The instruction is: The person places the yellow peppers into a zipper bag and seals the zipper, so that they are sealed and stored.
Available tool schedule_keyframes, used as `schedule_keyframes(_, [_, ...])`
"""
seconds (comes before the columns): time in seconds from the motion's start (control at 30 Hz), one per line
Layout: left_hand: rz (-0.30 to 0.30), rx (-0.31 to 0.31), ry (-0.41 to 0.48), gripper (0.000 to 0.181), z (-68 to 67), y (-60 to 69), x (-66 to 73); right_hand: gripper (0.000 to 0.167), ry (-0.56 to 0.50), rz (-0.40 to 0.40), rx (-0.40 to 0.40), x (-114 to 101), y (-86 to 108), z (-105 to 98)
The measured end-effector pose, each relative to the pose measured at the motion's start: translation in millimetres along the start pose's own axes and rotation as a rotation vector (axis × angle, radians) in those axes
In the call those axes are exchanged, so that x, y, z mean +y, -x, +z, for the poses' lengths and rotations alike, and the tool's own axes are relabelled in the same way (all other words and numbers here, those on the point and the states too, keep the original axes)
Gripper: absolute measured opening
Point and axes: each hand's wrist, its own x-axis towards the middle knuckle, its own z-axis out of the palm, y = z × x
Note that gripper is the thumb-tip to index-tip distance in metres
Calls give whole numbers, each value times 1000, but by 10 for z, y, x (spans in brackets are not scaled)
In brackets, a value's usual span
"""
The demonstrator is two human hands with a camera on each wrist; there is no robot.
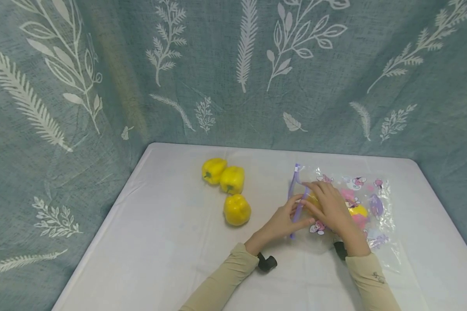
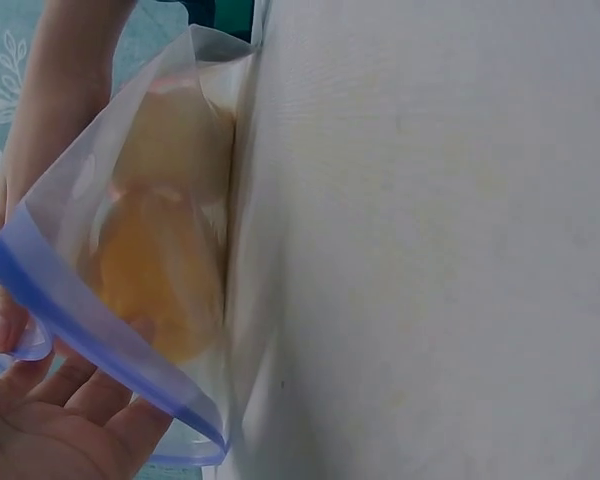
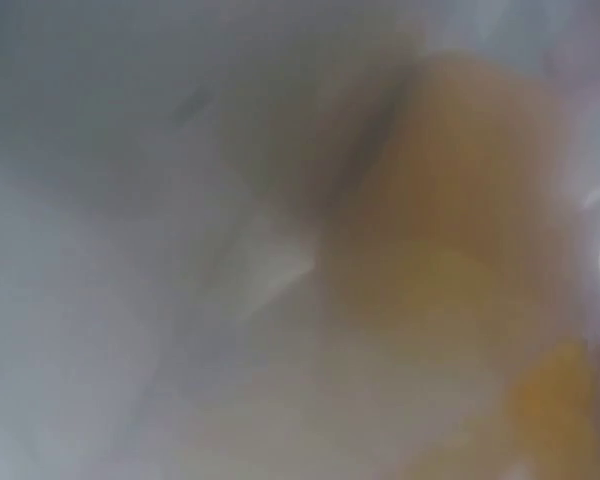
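A clear zip bag [image 1: 386, 216] with pink and purple prints lies on its side, its purple-edged mouth facing left. Inside are a yellow-orange item [image 1: 313, 199] near the mouth and a yellow one [image 1: 359, 211] deeper in. My right hand [image 1: 332, 207] holds the bag's mouth from above. My left hand [image 1: 282, 221] is at the opening, thumb and fingers apart. In the left wrist view, the left fingers [image 2: 90, 390] reach behind the purple strip [image 2: 120, 358], near the orange item [image 2: 155, 275]. The right wrist view shows only a blurred orange-yellow shape [image 3: 460, 190].
Three yellow bell peppers stand left of the bag: one at the back [image 1: 214, 170], one beside it [image 1: 232, 179] and one nearer [image 1: 237, 210]. Black wrist devices [image 1: 267, 263] show under both forearms. A patterned green curtain [image 1: 225, 77] hangs behind the white table [image 1: 151, 242].
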Motion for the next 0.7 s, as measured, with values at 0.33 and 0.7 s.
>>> schedule_keyframes(0.33, [3,-3,6,69,-37,9,10,52,-9,9,-4,-1,3,-15])
schedule_keyframes(0.7, [75,18,-24,66,-103,-4,-14,51,-11,1,7,28,1,-7])
